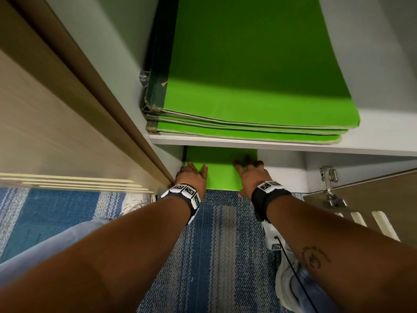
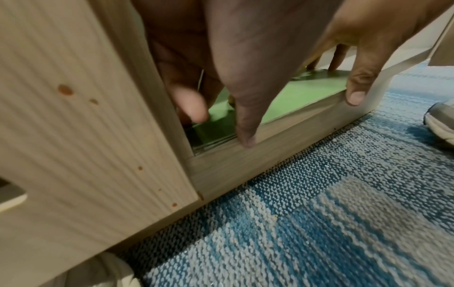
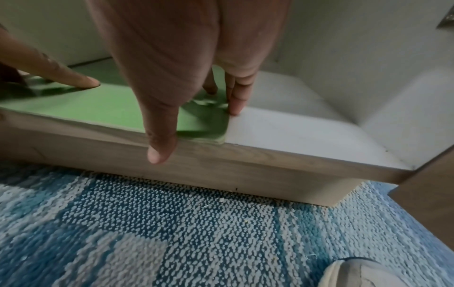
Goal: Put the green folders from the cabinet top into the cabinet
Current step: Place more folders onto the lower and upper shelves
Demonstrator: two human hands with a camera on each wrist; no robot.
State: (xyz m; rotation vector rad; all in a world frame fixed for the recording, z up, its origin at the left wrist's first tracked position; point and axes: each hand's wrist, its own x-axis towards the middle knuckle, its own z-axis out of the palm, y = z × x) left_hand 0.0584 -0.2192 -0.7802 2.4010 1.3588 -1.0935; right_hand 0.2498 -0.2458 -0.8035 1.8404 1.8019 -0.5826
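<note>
A green folder [image 1: 221,175] lies flat on the cabinet's bottom shelf [image 3: 294,132], against the left wall. Both hands lie on top of it with straight fingers. My left hand [image 1: 191,175] presses near its left front corner; the left wrist view shows the folder [image 2: 307,93] under that hand [image 2: 236,87]. My right hand [image 1: 250,172] lies on its right side. In the right wrist view its fingertips [image 3: 236,108] touch the folder [image 3: 110,108] at its right edge, and the thumb hangs over the cabinet's front edge. A stack of several green folders [image 1: 248,86] fills the shelf above.
The left cabinet door [image 1: 45,132] stands open close beside my left wrist. The right door [image 1: 361,199] with its metal hinge [image 1: 329,177] is open too. White shelf space lies to the right of the folder. Blue striped carpet [image 1: 214,245] and my shoes [image 1: 135,202] are below.
</note>
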